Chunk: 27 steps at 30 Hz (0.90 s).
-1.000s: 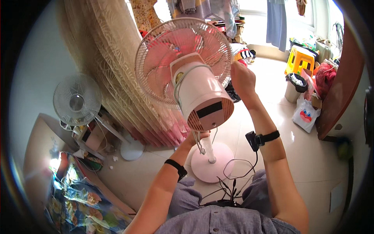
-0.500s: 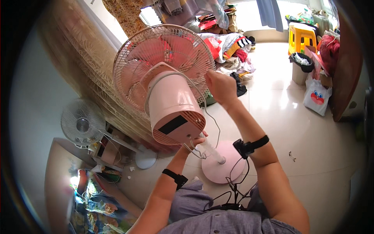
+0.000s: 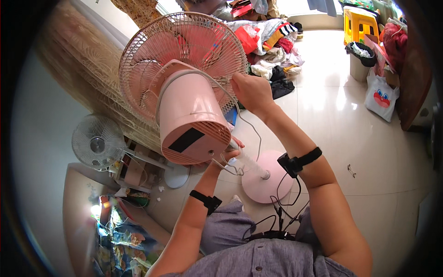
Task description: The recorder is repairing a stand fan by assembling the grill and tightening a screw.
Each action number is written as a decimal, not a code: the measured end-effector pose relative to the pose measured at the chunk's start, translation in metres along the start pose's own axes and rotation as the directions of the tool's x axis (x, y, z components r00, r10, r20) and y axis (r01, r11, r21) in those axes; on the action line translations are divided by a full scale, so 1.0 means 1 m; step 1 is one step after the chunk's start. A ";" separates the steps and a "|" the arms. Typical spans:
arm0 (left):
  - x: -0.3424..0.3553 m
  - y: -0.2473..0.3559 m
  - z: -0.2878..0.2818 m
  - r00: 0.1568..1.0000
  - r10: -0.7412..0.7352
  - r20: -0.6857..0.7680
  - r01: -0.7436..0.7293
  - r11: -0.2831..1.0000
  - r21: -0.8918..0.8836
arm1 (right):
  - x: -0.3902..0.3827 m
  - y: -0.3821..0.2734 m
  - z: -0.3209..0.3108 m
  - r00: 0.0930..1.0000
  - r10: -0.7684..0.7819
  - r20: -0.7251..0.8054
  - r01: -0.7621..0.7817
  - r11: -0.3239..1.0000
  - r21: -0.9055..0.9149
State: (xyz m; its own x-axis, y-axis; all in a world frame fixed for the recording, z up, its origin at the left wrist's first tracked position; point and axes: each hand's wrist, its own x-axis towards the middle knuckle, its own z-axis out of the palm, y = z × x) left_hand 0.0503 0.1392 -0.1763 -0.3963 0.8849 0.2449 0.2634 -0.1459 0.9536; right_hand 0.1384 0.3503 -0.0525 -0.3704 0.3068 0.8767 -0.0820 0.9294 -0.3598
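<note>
A pink standing fan [image 3: 196, 104] is right in front of me, its motor housing facing me and its round wire grille [image 3: 138, 60] beyond. My left hand [image 3: 233, 147] is closed around the fan's pole just under the housing, partly hidden by it. My right hand [image 3: 251, 94] is a fist at the right rim of the grille; its fingertips are hidden, but they seem to grip the rim. A grey power cord [image 3: 259, 134] loops round the housing and hangs down beside the pole. The round pink base [image 3: 263, 191] rests on the floor by my legs.
A white fan [image 3: 97, 145] stands at left beside a patterned curtain [image 3: 83, 64]. Clothes [image 3: 277, 51] lie heaped on the tiles ahead. A yellow stool [image 3: 357, 25], a waste bin [image 3: 360, 67] and a white bag [image 3: 382, 97] stand at right. Black cables [image 3: 279, 212] hang near my lap.
The fan head has shifted left relative to its base, and my right hand has moved left along with it. The whole view has also shifted a little. Both hands keep their closed shape.
</note>
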 end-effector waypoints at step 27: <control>-0.004 -0.005 -0.006 0.997 -0.082 -0.008 0.082 0.997 0.010 | -0.020 0.038 -0.009 0.973 -0.191 -0.133 0.198 0.979 0.039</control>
State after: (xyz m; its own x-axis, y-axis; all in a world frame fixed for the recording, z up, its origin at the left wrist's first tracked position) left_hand 0.0453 0.1333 -0.1816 -0.4235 0.8903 0.1672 0.2391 -0.0681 0.9686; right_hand 0.1512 0.3814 -0.0806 -0.2219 0.1479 0.9638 -0.1898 0.9630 -0.1915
